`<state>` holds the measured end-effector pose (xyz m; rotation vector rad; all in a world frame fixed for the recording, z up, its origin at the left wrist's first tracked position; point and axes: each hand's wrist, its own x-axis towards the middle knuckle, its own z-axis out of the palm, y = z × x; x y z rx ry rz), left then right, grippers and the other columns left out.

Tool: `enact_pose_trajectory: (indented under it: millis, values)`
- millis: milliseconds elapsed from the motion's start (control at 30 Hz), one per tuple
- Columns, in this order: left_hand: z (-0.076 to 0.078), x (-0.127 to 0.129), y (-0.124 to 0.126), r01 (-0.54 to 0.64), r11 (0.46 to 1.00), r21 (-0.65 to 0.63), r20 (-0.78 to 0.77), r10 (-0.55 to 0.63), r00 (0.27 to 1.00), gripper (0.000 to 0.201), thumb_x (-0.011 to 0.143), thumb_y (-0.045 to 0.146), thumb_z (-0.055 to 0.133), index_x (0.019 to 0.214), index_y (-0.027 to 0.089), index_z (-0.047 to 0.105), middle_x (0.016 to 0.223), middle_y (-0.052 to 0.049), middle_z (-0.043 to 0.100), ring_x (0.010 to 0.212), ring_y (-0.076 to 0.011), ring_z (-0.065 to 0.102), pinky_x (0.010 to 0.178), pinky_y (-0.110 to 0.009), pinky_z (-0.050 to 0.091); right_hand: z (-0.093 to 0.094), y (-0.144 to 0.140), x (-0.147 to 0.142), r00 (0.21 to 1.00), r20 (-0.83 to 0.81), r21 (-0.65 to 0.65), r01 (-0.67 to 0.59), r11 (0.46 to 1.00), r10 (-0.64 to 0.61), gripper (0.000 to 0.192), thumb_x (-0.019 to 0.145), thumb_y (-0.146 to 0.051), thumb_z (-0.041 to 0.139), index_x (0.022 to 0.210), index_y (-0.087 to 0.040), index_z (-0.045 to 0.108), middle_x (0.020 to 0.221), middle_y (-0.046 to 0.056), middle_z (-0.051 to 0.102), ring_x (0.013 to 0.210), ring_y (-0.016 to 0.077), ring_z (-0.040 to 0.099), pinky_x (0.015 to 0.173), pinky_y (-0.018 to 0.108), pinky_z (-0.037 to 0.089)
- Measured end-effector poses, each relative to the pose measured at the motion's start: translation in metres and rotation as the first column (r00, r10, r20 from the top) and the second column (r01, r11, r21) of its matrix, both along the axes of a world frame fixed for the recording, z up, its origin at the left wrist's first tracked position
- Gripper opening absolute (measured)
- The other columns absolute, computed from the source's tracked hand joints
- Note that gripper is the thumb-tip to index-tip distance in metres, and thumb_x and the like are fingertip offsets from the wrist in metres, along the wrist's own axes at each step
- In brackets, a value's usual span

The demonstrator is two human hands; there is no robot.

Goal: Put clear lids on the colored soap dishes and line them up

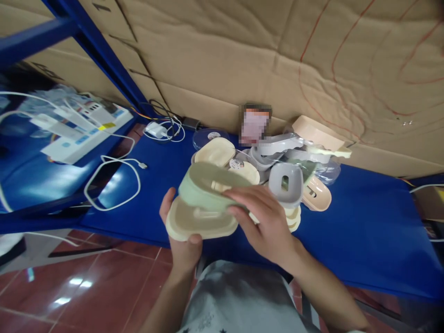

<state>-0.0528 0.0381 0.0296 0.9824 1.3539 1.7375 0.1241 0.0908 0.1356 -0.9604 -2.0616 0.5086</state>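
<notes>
- The left hand (182, 240) is curled under a cream oval plastic dish (201, 223), thumb pressed on its near rim, gripping it above the front edge of the blue counter (364, 222).
- The right hand (267, 222) is closed on a pale green oval plastic dish (208, 185) — fingers laid over its right end — and that dish sits tilted on top of the cream one, touching it.
- Both dishes are held in front of the person's body, just short of the heap behind them.
- That heap of plastic soap dishes (277, 166) lies on the counter near the cardboard wall (260, 51): cream, grey and peach pieces, some in clear wrapping.
- A grey rounded dish with a slot in its middle (286, 183) stands just beside the right hand's fingers.
- A blurred-out small label or card (255, 124) leans against the cardboard behind the heap.
- To the left, a white charging cable (114, 180) loops across the counter, and a white power strip (86, 132) lies on a lower blue surface — probably a second shelf, though the blur makes it hard to tell.
- Red floor tiles (86, 286) show below.
</notes>
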Motion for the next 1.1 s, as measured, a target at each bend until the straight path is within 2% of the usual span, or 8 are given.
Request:
enact_pose_trajectory:
  millis: [167, 267, 367, 467, 633, 800, 933, 1100]
  values:
    - [0.015, -0.005, 0.004, -0.052, 0.996, 0.078, 0.209, 0.034, 0.977, 0.098, 0.072, 0.075, 0.089, 0.150, 0.034, 0.047, 0.142, -0.014, 0.067, 0.124, -0.0357, 0.071, 0.098, -0.049, 0.062, -0.015, 0.073, -0.023, 0.893, 0.373, 0.155, 0.207, 0.966, -0.251, 0.032, 0.113, -0.033, 0.046, 0.127, -0.022, 0.073, 0.127, 0.009, 0.079, 0.119, 0.0271, 0.070, 0.108, 0.046, 0.044]
    - [0.012, -0.008, 0.005, -0.076, 0.993, 0.087, 0.209, 0.057, 0.976, 0.092, 0.073, 0.069, 0.091, 0.146, 0.032, 0.049, 0.141, -0.014, 0.068, 0.122, -0.0351, 0.073, 0.099, -0.051, 0.062, -0.031, 0.112, -0.043, 0.779, 0.559, 0.161, 0.235, 0.959, -0.285, 0.034, 0.113, -0.029, 0.045, 0.125, -0.015, 0.073, 0.123, 0.015, 0.078, 0.117, 0.0318, 0.067, 0.107, 0.050, 0.042]
    - [0.005, -0.011, 0.007, -0.047, 0.993, 0.106, 0.173, 0.028, 0.985, 0.092, 0.075, 0.066, 0.091, 0.148, 0.032, 0.046, 0.145, -0.016, 0.066, 0.126, -0.0361, 0.071, 0.103, -0.053, 0.060, -0.033, 0.120, -0.057, 0.746, 0.602, 0.159, 0.236, 0.958, -0.284, 0.035, 0.112, -0.028, 0.046, 0.131, -0.011, 0.070, 0.131, 0.019, 0.074, 0.125, 0.0351, 0.064, 0.111, 0.053, 0.041]
    - [0.004, -0.013, 0.011, -0.060, 0.991, 0.121, 0.156, 0.040, 0.987, 0.090, 0.077, 0.066, 0.090, 0.148, 0.031, 0.048, 0.152, -0.016, 0.061, 0.130, -0.0353, 0.069, 0.108, -0.052, 0.057, -0.022, 0.090, -0.057, 0.836, 0.511, 0.150, 0.143, 0.978, -0.200, 0.041, 0.113, -0.035, 0.049, 0.146, -0.015, 0.062, 0.147, 0.016, 0.066, 0.139, 0.0325, 0.057, 0.118, 0.052, 0.039]
    - [0.018, -0.013, 0.012, -0.065, 0.995, 0.080, 0.202, 0.047, 0.978, 0.085, 0.078, 0.080, 0.080, 0.143, 0.029, 0.059, 0.148, -0.013, 0.066, 0.124, -0.0324, 0.071, 0.104, -0.045, 0.061, -0.014, 0.002, -0.032, 0.886, 0.424, 0.054, -0.232, 0.971, 0.188, 0.042, 0.111, -0.052, 0.051, 0.142, -0.026, 0.065, 0.152, 0.005, 0.066, 0.141, 0.0191, 0.058, 0.120, 0.040, 0.044]
    - [0.020, -0.007, 0.011, 0.161, 0.982, 0.102, 0.071, -0.168, 0.983, 0.098, 0.073, 0.075, 0.087, 0.156, 0.036, 0.051, 0.162, -0.011, 0.055, 0.143, -0.0385, 0.059, 0.112, -0.052, 0.057, -0.014, -0.024, 0.000, 0.941, 0.338, 0.155, -0.065, 0.986, 0.008, 0.025, 0.110, -0.036, 0.058, 0.131, -0.029, 0.070, 0.146, 0.004, 0.071, 0.136, 0.0169, 0.065, 0.124, 0.042, 0.043]
    - [0.013, -0.005, 0.011, 0.162, 0.978, 0.134, -0.225, -0.129, 0.966, 0.090, 0.086, 0.040, 0.088, 0.163, 0.041, 0.040, 0.170, -0.010, 0.042, 0.149, -0.0370, 0.053, 0.112, -0.053, 0.056, -0.004, -0.023, 0.028, 0.936, 0.317, 0.258, 0.068, 0.964, -0.151, 0.028, 0.103, -0.024, 0.068, 0.130, -0.027, 0.070, 0.146, 0.007, 0.070, 0.135, 0.0232, 0.066, 0.124, 0.052, 0.044]
    - [0.010, -0.006, -0.010, 0.216, 0.951, 0.221, -0.621, -0.034, 0.783, 0.057, 0.087, 0.015, 0.079, 0.140, 0.030, 0.066, 0.134, -0.009, 0.068, 0.121, -0.0297, 0.070, 0.099, -0.046, 0.063, -0.026, -0.078, 0.089, 0.943, 0.231, 0.251, 0.180, 0.951, -0.239, 0.048, 0.094, -0.021, 0.074, 0.141, -0.031, 0.068, 0.139, 0.006, 0.073, 0.126, 0.0310, 0.071, 0.117, 0.060, 0.050]
